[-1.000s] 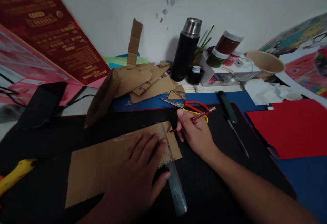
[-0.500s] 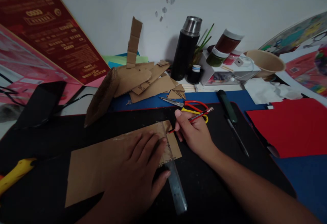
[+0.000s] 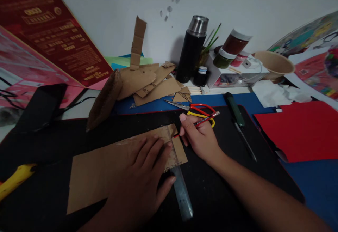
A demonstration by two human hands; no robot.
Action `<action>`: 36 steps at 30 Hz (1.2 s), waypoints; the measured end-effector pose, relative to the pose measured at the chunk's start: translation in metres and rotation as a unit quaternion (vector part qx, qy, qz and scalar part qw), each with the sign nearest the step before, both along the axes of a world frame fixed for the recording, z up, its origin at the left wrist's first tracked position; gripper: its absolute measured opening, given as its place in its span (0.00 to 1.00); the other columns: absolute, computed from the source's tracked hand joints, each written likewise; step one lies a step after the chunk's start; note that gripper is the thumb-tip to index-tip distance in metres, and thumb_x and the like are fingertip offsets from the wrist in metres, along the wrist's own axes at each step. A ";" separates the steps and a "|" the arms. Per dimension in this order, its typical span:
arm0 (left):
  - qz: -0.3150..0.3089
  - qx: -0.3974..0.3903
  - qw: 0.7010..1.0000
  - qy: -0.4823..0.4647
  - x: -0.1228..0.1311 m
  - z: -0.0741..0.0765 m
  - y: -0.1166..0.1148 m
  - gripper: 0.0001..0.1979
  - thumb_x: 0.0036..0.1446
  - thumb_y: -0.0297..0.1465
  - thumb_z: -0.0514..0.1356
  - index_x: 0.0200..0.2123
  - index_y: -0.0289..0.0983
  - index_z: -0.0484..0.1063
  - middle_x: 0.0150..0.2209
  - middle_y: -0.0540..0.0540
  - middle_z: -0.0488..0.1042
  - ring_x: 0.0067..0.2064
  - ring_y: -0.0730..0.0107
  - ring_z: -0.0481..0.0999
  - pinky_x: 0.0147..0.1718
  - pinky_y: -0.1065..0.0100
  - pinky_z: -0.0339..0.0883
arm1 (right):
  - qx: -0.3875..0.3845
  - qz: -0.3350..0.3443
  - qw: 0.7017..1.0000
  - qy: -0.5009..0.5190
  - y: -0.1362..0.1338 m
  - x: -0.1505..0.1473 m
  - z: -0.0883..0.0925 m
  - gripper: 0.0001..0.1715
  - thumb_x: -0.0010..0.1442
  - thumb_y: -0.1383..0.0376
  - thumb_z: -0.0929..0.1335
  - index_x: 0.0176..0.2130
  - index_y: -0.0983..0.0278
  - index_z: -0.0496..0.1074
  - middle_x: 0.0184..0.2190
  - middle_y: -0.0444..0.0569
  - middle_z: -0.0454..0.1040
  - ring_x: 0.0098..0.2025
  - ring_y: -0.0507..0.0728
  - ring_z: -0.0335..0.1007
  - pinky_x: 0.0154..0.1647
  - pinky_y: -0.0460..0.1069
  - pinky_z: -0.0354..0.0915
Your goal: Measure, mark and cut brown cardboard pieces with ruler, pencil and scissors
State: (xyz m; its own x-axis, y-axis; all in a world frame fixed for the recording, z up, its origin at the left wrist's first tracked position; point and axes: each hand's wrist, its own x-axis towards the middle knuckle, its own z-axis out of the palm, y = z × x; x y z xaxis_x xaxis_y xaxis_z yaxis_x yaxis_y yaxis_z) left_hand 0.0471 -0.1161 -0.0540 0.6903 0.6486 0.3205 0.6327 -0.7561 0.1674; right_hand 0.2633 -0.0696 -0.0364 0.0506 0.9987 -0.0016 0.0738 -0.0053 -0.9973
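A long strip of brown cardboard (image 3: 92, 168) lies flat on the black mat. Across its right end runs a clear ruler (image 3: 183, 195), its lower part reaching past the cardboard onto the mat. My left hand (image 3: 144, 170) rests with fingers spread on the cardboard, fingertips against the ruler's left side. Between thumb and fingers, my right hand (image 3: 199, 138) grips a red and black pencil (image 3: 203, 120). The pencil's tip touches or nearly touches the cardboard along the ruler's right edge. Beyond this hand are scissors (image 3: 202, 109) with red and yellow handles.
Right of my right hand lies a green-handled knife or screwdriver-like tool (image 3: 235, 110), beside red paper (image 3: 301, 131). Cardboard offcuts (image 3: 158, 91), a black flask (image 3: 191, 54) and stacked paint jars (image 3: 232, 47) stand behind. A yellow-handled tool (image 3: 18, 179) is at left.
Both hands, the ruler and the pencil stay practically where they were. The whole view has shifted very slightly.
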 end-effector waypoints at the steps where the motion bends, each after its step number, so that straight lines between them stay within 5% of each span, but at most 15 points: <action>1: 0.000 0.001 1.000 0.001 0.000 0.000 0.000 0.28 0.72 0.37 0.58 0.71 0.33 0.67 0.67 0.35 0.73 0.70 0.42 0.69 0.68 0.42 0.64 | 0.002 0.001 1.000 -0.003 0.000 0.000 0.000 0.37 0.71 0.37 0.68 0.24 0.60 0.71 0.13 0.38 0.63 0.16 0.50 0.58 0.20 0.47 0.55; 36: 0.007 -0.014 1.000 -0.005 -0.002 -0.002 -0.001 0.28 0.72 0.38 0.58 0.71 0.36 0.66 0.69 0.36 0.73 0.71 0.44 0.68 0.70 0.42 0.64 | -0.014 0.010 1.000 -0.008 0.000 0.000 0.000 0.37 0.71 0.35 0.67 0.25 0.59 0.70 0.14 0.39 0.64 0.16 0.51 0.59 0.20 0.47 0.57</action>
State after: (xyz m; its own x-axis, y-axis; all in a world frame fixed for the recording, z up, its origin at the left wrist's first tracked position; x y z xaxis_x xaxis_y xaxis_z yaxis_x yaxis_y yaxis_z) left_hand 0.0455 -0.1171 -0.0562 0.6781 0.6675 0.3078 0.6418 -0.7418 0.1948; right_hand 0.2636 -0.0699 -0.0364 0.0315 0.9991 -0.0297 0.0899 -0.0324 -0.9954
